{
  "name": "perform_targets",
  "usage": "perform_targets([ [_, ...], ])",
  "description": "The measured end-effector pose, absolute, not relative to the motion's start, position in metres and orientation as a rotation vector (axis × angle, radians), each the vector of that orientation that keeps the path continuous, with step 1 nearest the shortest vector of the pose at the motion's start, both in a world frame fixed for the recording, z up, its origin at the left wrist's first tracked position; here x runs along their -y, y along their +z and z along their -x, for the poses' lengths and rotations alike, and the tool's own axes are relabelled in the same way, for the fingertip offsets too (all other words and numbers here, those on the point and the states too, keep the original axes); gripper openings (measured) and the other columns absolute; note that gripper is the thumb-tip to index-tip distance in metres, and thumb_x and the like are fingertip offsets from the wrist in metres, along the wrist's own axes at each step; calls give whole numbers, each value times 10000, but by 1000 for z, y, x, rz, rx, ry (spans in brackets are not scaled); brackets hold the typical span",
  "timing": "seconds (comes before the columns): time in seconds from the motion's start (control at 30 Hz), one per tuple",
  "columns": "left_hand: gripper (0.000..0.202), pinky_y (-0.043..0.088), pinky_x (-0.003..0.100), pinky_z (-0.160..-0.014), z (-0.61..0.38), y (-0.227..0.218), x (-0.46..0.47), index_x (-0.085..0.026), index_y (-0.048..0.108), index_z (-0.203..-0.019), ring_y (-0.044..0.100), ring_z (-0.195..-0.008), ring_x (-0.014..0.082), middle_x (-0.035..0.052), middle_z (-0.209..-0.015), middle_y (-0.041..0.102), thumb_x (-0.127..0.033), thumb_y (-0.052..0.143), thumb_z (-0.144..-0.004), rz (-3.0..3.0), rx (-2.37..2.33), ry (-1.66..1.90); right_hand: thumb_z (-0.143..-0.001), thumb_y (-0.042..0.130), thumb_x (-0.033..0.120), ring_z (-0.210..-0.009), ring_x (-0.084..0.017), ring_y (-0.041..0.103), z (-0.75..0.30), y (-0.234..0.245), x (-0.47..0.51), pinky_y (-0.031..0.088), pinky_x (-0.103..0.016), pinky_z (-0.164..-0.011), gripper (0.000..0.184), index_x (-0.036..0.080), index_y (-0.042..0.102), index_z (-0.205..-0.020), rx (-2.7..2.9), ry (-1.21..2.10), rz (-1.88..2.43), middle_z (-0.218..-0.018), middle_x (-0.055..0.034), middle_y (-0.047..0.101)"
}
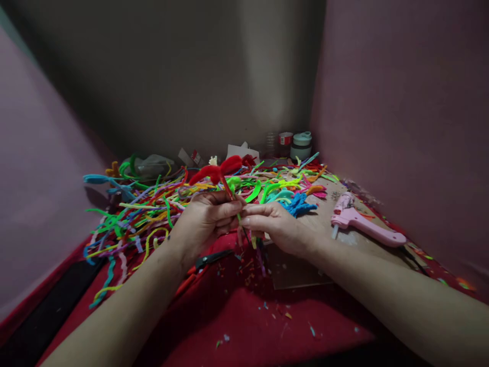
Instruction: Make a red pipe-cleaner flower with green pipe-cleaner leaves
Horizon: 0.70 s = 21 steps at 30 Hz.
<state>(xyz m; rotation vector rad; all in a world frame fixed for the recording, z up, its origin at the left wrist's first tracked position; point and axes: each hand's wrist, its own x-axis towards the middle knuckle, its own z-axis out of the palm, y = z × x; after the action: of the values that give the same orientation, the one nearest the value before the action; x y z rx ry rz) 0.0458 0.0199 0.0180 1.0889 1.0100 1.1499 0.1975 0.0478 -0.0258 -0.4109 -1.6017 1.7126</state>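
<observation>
A red pipe-cleaner flower (216, 173) with two fuzzy lobes rises above my left hand (214, 216), which is closed with thumb and forefinger pinching its stem. From the other side my right hand (271, 221) is closed too, its fingertips on the lower stem just beside the left fingers. A green length (239, 216) shows on the stem between the two hands. Fingers hide most of the join. Behind the hands spreads a heap of loose pipe cleaners (148, 206) in many colours. Scissors (212, 258) with dark blades and orange-red handles lie below my left hand.
A pink glue gun (362, 224) rests on a board (319, 224) at the right, its cord trailing off. Blue pipe-cleaner pieces (300, 205) lie near my right hand. A lidded cup (301, 146) stands at the back wall. Small scraps dot the red cloth (244, 326).
</observation>
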Motion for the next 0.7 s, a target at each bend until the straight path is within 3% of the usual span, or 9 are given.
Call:
perform_targets([
  [0.1,190,271,126,-341,-44,16,-22,-76,635,-685,249,-328,-27,-48,-453,477,-169,760,-575,-1044,-917,1117,-751,597,276,-489,-53,331,-200,-28,-49,315,-211,-525,215,145,610,-581,1658,1719,395,-511,61,406],
  [0.23,206,268,129,-323,-44,11,-24,-82,581,-645,220,-300,-33,-50,-440,479,-193,750,-604,-1020,-834,1041,-737,624,299,-499,-58,356,-199,-34,-51,305,-204,-496,193,146,632,-620,1702,1747,373,-528,49,444],
  [0.33,232,277,136,-326,-44,11,-25,-112,575,-770,250,-295,-26,-52,-513,523,-157,740,-614,-1020,-808,1087,-747,615,315,-490,-56,372,-197,-38,-52,313,-193,-466,178,147,648,-698,1622,1783,363,-570,34,498],
  [0.43,305,245,131,-326,-44,12,-26,-152,565,-927,274,-317,-3,-89,-483,441,-157,712,-660,-1040,-833,1103,-773,579,324,-464,-52,384,-197,-36,-53,321,-188,-432,192,149,651,-743,1596,1704,421,-622,20,545],
  [0.7,275,339,159,-427,-48,8,-26,-134,599,-845,449,-441,28,-20,-636,560,-214,748,-628,-1043,-1033,1106,-828,499,348,-522,-83,433,-200,-29,-52,364,-203,-492,264,166,690,-848,1778,1480,453,-588,25,526],
])
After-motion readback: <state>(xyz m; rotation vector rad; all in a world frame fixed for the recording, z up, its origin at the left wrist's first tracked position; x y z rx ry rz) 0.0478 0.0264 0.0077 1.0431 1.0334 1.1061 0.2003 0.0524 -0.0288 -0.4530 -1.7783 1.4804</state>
